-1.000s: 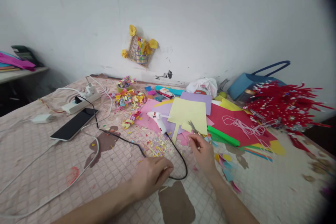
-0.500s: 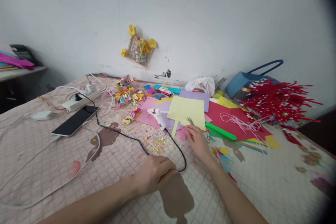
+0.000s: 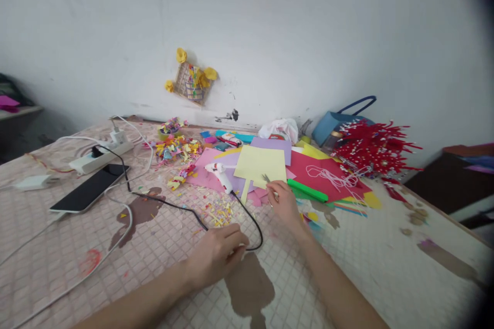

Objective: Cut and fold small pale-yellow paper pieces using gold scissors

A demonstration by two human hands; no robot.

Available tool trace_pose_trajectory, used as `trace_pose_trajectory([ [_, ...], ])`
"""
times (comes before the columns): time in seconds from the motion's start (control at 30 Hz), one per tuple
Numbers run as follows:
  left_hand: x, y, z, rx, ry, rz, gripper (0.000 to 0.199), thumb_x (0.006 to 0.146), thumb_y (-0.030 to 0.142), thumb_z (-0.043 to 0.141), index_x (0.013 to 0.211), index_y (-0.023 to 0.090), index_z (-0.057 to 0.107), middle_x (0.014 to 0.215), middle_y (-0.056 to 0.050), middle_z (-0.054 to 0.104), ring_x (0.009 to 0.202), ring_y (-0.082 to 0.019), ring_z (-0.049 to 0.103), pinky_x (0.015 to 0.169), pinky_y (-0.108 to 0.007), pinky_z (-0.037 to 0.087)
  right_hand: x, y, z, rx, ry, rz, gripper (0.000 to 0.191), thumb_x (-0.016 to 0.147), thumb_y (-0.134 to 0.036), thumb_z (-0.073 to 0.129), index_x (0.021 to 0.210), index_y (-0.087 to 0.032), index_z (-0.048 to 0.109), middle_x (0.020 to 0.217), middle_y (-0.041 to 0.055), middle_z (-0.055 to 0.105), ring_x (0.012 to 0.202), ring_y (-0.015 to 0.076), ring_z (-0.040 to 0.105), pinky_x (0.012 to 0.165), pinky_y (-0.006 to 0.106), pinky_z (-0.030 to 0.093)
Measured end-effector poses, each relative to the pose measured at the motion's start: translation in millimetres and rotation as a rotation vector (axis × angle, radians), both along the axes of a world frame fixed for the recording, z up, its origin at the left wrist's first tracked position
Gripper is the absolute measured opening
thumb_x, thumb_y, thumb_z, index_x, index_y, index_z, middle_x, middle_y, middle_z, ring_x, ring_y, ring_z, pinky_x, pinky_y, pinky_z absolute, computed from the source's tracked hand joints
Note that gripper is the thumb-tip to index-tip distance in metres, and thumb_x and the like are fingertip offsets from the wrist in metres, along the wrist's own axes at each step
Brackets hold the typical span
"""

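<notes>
My right hand (image 3: 283,203) is closed around a small pair of scissors (image 3: 266,178), their slim metal blades pointing away over the lower edge of a pale yellow paper sheet (image 3: 258,162). The handles are mostly hidden in the fingers. My left hand (image 3: 222,252) rests low at the front of the table, its fingers curled together; whatever is in them, if anything, is hidden. The black cord (image 3: 258,229) of a white glue gun (image 3: 222,177) curves down to that hand and passes behind it. Paper shreds (image 3: 219,212) lie between the glue gun and the left hand.
To the left are a phone (image 3: 90,188), a power strip (image 3: 101,156) and white cables. A heap of colourful paper scraps (image 3: 175,150) lies behind. On the right are red paper (image 3: 309,167), a green stick (image 3: 307,190), white string (image 3: 335,177) and red pipe cleaners (image 3: 376,146).
The view has turned to the right, so the things on the table appear further left. My right hand still holds the scissors near the yellow sheet, and my left hand stays low by the cord.
</notes>
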State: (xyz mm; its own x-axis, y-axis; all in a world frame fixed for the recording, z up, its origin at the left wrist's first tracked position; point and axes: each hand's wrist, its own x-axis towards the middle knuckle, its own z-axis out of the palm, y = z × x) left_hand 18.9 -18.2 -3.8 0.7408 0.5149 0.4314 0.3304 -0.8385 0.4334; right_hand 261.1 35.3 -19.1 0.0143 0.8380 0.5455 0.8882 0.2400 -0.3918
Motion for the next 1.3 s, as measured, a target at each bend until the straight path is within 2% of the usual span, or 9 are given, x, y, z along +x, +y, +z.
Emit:
trace_pose_trajectory([
  [0.1, 0, -1, 0.4, -0.03, -0.042, 0.018, 0.018, 0.082, 0.009, 0.038, 0.087, 0.017, 0.054, 0.078, -0.004, 0.054, 0.065, -0.011, 0.051, 0.055, -0.021, 0.037, 23, 3, -1.3, -0.014, -0.006, -0.11, 0.014, 0.08, -0.027, 0.046, 0.082, -0.016, 0.055, 0.085, 0.0087, 0.057, 0.08, 0.0209, 0.054, 0.072, 0.033, 0.043],
  [0.2, 1, -2, 1.8, -0.051, -0.074, 0.018, 0.018, 0.083, 0.011, 0.038, 0.091, 0.017, 0.053, 0.082, -0.005, 0.054, 0.068, -0.011, 0.051, 0.058, -0.021, 0.039, 36, 2, -5.7, -0.077, -0.034, -0.126, 0.015, 0.072, -0.03, 0.054, 0.08, -0.018, 0.05, 0.077, 0.0045, 0.055, 0.074, 0.0195, 0.053, 0.066, 0.029, 0.041],
  [0.5, 1, -2, 2.8, -0.037, 0.0, -0.052, 0.018, 0.083, 0.012, 0.04, 0.09, 0.015, 0.056, 0.083, -0.005, 0.058, 0.074, -0.012, 0.054, 0.065, -0.02, 0.042, 37, 3, -16.0, -0.181, -0.079, -0.131, 0.019, 0.074, -0.036, 0.051, 0.079, -0.02, 0.043, 0.067, 0.002, 0.054, 0.062, 0.018, 0.053, 0.053, 0.025, 0.034],
  [0.73, -5, 7, 5.1, 0.044, -0.001, 0.026, 0.018, 0.084, 0.014, 0.037, 0.089, 0.015, 0.055, 0.081, -0.005, 0.059, 0.071, -0.012, 0.055, 0.062, -0.021, 0.042, 49, 10, -17.3, -0.141, -0.113, -0.194, 0.015, 0.074, -0.032, 0.049, 0.078, -0.021, 0.04, 0.071, 0.0017, 0.054, 0.065, 0.0183, 0.054, 0.057, 0.026, 0.036],
  [0.83, -12, 19, 5.5, 0.053, -0.048, 0.148, 0.019, 0.084, 0.012, 0.038, 0.092, 0.016, 0.054, 0.083, -0.005, 0.059, 0.071, -0.012, 0.055, 0.063, -0.022, 0.042, 53, 12, -18.6, -0.116, -0.129, -0.219, 0.013, 0.073, -0.03, 0.048, 0.079, -0.021, 0.04, 0.071, 0.0027, 0.054, 0.067, 0.0197, 0.054, 0.058, 0.027, 0.036],
  [1.0, -20, 38, 1.3, -0.022, -0.124, 0.332, 0.017, 0.082, 0.013, 0.041, 0.091, 0.017, 0.055, 0.083, -0.004, 0.059, 0.067, -0.011, 0.054, 0.06, -0.021, 0.043, 58, 14, -19.6, -0.08, -0.141, -0.256, 0.014, 0.073, -0.03, 0.049, 0.08, -0.02, 0.041, 0.072, 0.0036, 0.054, 0.067, 0.0207, 0.054, 0.059, 0.028, 0.037],
  [1.3, -17, 31, 0.5, 0.018, -0.021, 0.245, 0.017, 0.082, 0.012, 0.041, 0.086, 0.018, 0.057, 0.079, -0.003, 0.06, 0.07, -0.012, 0.056, 0.063, -0.021, 0.042, 71, 14, -17.0, -0.042, -0.141, -0.32, 0.015, 0.073, -0.031, 0.047, 0.081, -0.02, 0.042, 0.073, 0.0048, 0.055, 0.069, 0.0218, 0.055, 0.06, 0.029, 0.038],
])
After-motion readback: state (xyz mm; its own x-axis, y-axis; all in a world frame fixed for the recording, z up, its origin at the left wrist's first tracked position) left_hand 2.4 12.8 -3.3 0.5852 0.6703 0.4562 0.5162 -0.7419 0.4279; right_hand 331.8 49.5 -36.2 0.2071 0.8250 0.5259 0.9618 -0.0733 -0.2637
